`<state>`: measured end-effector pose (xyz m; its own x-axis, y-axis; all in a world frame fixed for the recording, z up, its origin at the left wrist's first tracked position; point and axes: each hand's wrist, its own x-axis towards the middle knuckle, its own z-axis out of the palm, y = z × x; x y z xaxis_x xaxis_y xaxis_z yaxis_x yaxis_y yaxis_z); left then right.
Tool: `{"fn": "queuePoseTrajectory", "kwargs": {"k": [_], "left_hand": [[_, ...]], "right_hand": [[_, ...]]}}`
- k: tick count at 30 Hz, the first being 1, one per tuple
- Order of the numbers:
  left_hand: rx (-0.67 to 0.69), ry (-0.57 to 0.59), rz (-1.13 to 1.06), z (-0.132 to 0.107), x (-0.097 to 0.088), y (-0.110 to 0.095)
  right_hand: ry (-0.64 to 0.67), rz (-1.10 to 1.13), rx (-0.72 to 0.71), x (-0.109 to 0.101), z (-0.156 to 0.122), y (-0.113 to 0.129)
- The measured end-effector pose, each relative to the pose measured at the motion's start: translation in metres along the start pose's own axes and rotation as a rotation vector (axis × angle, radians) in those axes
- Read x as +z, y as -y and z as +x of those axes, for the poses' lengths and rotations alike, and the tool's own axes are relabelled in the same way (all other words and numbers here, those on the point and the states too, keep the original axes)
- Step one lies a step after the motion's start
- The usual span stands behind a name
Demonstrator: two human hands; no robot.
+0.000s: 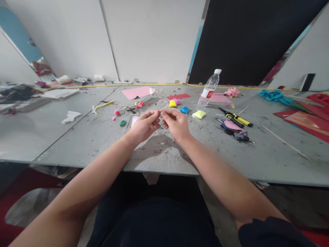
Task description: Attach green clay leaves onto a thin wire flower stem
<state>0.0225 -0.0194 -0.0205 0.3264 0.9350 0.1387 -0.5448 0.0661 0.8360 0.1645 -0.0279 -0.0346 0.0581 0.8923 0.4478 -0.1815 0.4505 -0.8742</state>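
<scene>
The tiny item (160, 112) pinched between the left grip (147, 124) and right grip (178, 125) is mostly covered by fingertips, too small to identify. The left grip partly hides a white card (134, 120). Far left, a dark pile (19, 90) blurs; the picture's edge cuts off red sheets (303, 120) at right.

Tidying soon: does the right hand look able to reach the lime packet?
Likely yes: only tabletop shows between the right hand and the lime packet, though that hand pinches something small.
</scene>
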Motion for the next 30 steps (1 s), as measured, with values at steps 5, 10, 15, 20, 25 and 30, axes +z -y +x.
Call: {"fn": "queuePoseTrajectory", "kwargs": {"k": [5, 10, 15, 20, 25, 30], "left_hand": [[0.038, -0.042, -0.036, 0.0007, 0.0031, 0.0041], [0.075, -0.060, -0.038, 0.0009, 0.0064, 0.0085], [0.086, -0.113, -0.046, -0.0001, 0.0080, 0.0091], [0.086, -0.116, -0.041, -0.0011, 0.0084, 0.0081], [0.074, -0.108, -0.042, -0.0005, 0.0063, 0.0088], [0.065, -0.103, -0.043, -0.0006, 0.0047, 0.0090]], "right_hand": [[-0.019, 0.028, -0.004, 0.0042, -0.0010, -0.0008], [-0.038, 0.022, -0.009, 0.0081, -0.0022, -0.0007], [-0.044, 0.017, -0.021, 0.0085, -0.0026, -0.0008], [-0.060, 0.028, -0.020, 0.0077, -0.0024, -0.0013], [-0.072, 0.043, -0.025, 0.0080, -0.0024, -0.0022], [-0.072, 0.035, -0.031, 0.0079, -0.0019, -0.0041]]}}
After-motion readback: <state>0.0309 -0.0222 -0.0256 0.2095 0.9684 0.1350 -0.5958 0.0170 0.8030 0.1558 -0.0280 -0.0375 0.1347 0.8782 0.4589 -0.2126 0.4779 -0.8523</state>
